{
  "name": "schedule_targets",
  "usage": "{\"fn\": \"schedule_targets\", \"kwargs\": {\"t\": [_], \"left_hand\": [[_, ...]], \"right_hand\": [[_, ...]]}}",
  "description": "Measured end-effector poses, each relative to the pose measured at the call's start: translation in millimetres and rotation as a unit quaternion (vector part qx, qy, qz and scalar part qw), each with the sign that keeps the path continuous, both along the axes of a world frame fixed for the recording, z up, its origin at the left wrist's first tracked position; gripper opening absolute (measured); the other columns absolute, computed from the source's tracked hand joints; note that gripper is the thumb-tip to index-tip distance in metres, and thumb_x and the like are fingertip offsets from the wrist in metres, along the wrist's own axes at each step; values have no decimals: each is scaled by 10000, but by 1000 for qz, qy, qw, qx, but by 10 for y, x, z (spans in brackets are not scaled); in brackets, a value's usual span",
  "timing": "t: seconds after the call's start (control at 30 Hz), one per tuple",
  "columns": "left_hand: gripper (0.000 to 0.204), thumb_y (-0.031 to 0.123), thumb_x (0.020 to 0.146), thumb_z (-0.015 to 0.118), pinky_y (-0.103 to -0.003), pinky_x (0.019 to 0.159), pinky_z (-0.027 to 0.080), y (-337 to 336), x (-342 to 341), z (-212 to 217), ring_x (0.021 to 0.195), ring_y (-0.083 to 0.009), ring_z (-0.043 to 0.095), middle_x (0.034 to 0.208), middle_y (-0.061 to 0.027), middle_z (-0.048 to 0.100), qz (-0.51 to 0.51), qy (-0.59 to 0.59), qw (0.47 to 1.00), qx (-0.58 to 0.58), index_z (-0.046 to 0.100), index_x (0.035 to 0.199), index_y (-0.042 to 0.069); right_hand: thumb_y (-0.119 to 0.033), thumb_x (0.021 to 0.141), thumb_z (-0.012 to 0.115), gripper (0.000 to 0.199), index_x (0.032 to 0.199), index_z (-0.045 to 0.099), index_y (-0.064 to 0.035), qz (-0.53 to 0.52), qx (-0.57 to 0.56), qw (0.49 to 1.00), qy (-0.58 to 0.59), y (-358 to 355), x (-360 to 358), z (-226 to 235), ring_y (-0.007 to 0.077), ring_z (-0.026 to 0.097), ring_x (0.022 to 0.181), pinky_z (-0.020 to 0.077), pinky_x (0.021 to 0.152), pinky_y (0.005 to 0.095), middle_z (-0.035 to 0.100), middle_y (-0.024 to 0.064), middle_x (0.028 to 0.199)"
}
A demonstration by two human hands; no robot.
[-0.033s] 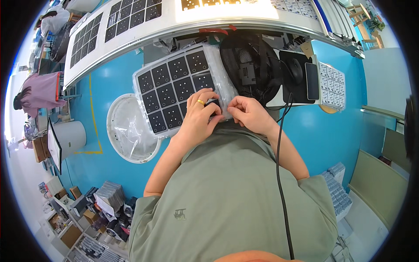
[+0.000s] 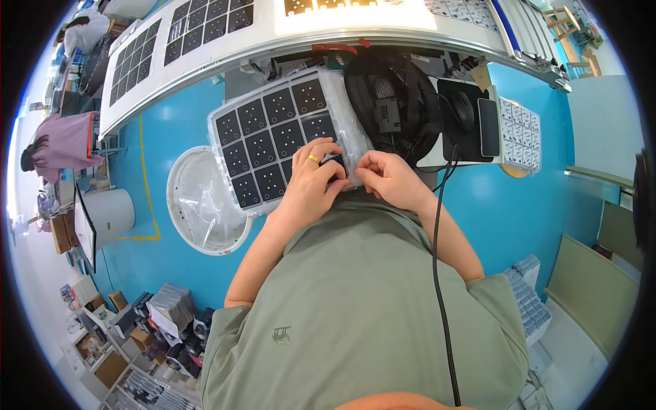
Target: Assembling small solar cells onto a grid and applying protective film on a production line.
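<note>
A clear plastic tray point(image 2: 280, 203) lies tilted in front of my body, with rows of black square cards point(image 2: 279, 106) bearing small pale dots. Over its near right corner, my left hand point(image 2: 316, 172), with a gold ring, has its fingers bent and its thumb drawn in. Part of a dark card point(image 2: 333, 159) shows between those fingers; the fingertips partly hide how it is held. Just to the right, my right hand point(image 2: 391, 179) is closed in a pinch at the tray's edge. Whatever lies between its fingertips is too small to make out.
A round white tub point(image 2: 179, 217) holding clear plastic stands left of the tray. To the right are a black mesh bag point(image 2: 372, 89), a mouse point(image 2: 463, 109) and a phone point(image 2: 488, 128). A long white worktable point(image 2: 273, 41) runs across the back. A black cable point(image 2: 438, 273) hangs past my right arm.
</note>
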State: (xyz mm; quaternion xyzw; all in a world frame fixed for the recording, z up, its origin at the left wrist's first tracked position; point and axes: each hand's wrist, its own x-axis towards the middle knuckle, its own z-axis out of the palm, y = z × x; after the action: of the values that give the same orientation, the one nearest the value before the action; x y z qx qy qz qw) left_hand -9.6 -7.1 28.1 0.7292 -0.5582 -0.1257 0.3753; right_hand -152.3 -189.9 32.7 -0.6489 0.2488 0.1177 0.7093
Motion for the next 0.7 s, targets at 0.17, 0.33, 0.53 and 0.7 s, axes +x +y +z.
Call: {"fn": "schedule_targets", "kwargs": {"t": [0.17, 0.33, 0.53, 0.7], "left_hand": [[258, 83, 797, 836, -525, 1121, 372, -20, -20, 66, 1358, -373, 492, 1290, -127, 566, -4, -10, 1000, 8, 621, 939, 73], [270, 88, 801, 827, -545, 1119, 375, -20, -39, 61, 1361, -380, 486, 1296, -127, 553, -7, -30, 999, 13, 613, 964, 74], [211, 65, 812, 791, -540, 1121, 374, -33, -42, 30, 1351, -376, 493, 1269, -124, 563, -7, -46, 999, 2, 613, 924, 67], [202, 24, 779, 771, -509, 1042, 403, 17, -39, -37, 1240, -341, 543, 1136, -101, 579, 3, 1, 998, -67, 618, 905, 62]], "right_hand": [[-120, 1039, 632, 132, 1047, 655, 9, 2, -54, 998, -19, 55, -3, -56, 58, 551, 644, 434, 565, 245, 636, 8, 759], [-119, 1033, 634, 143, 994, 674, 13, 23, -88, 996, 8, 58, -39, -49, 59, 539, 614, 426, 548, 251, 630, 2, 726], [-136, 1035, 639, 153, 980, 669, 4, 14, -48, 998, 25, 43, -64, -48, 52, 538, 606, 428, 538, 239, 614, -6, 716], [-183, 1027, 650, 190, 1021, 659, 7, -55, -24, 998, 2, 59, -51, -69, 84, 583, 626, 471, 584, 258, 655, 17, 762]]}}
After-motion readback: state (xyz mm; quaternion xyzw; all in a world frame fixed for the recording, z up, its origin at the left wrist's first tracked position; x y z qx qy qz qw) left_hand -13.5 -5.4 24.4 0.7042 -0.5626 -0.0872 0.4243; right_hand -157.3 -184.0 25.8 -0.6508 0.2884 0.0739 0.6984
